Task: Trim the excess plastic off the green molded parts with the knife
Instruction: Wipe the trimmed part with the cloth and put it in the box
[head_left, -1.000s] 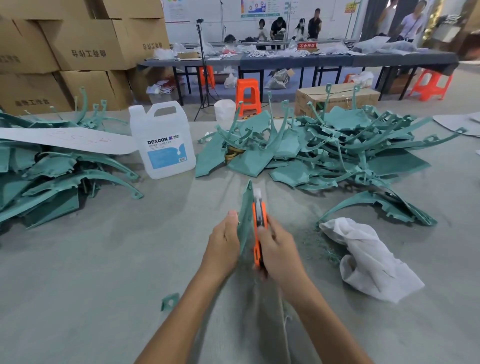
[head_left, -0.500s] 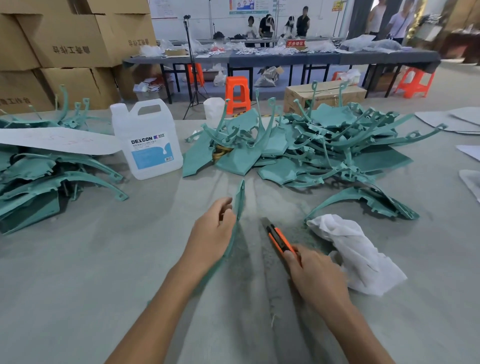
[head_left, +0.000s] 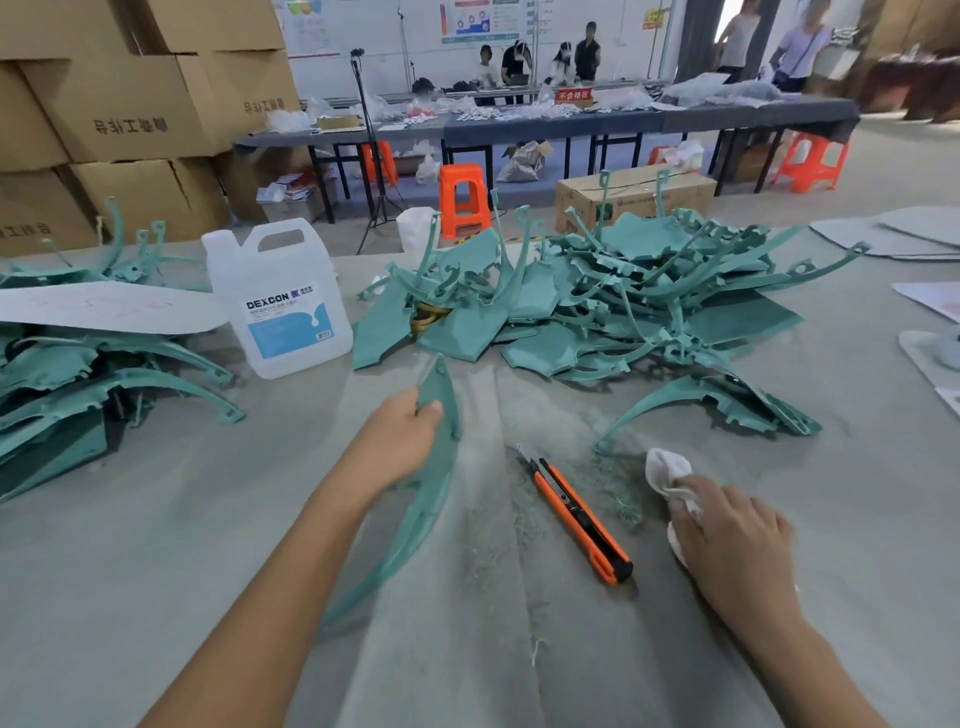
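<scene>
My left hand (head_left: 397, 441) grips a curved green molded part (head_left: 434, 499) by its upper end, holding it on edge on the grey table (head_left: 156, 545). The orange and black knife (head_left: 579, 512) lies loose on the table between my hands, its blade pointing away from me. My right hand (head_left: 727, 540) lies on a white cloth (head_left: 667, 467) with its fingers curled into the fabric. A big heap of green parts (head_left: 597, 306) is piled at the back centre. A second heap of green parts (head_left: 67, 379) sits at the left.
A white DEXCON jug (head_left: 280, 301) stands left of the middle heap. Green shavings (head_left: 613, 483) are scattered by the knife. A white sheet (head_left: 104, 309) lies over the left heap. Cardboard boxes (head_left: 130, 104) are stacked at back left, with tables, orange stools and people behind.
My right hand put the knife down on the table and moved right onto the white cloth. My left hand still holds the green part, now tilted more to the left.
</scene>
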